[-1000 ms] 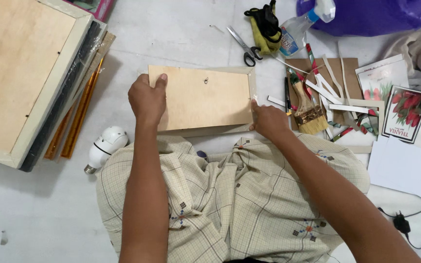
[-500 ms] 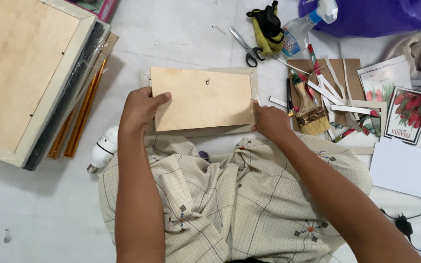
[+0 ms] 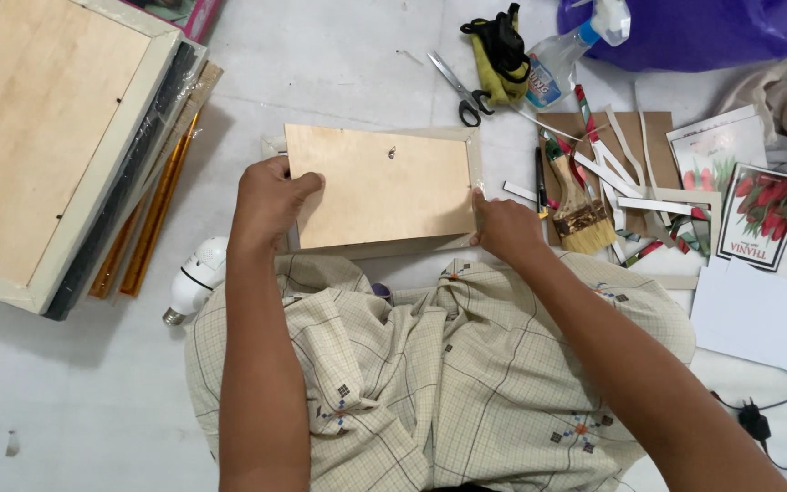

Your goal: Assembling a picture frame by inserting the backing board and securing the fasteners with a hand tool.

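Compared with half a second before, the left hand (image 3: 270, 202) has been shifted from the top left corner of the thin rectangular plywood backing board (image 3: 380, 185) down to its left edge, where the fingers are clamped on it, thumb on top. The right hand (image 3: 505, 226) is kept at the lower right corner, its fingers pressed together against the board's edge. The board is laid flat in a pale wooden frame (image 3: 476, 164) on the white floor (image 3: 339, 73), just in front of the person's checked cloth-covered lap (image 3: 430, 364).

At the far right, a rectangular card printed with red tulips (image 3: 763, 215) is seen beside a white sheet of paper (image 3: 762, 319). A clear spray bottle with a blue label (image 3: 562, 64) lies near the top, next to steel scissors (image 3: 459, 88).
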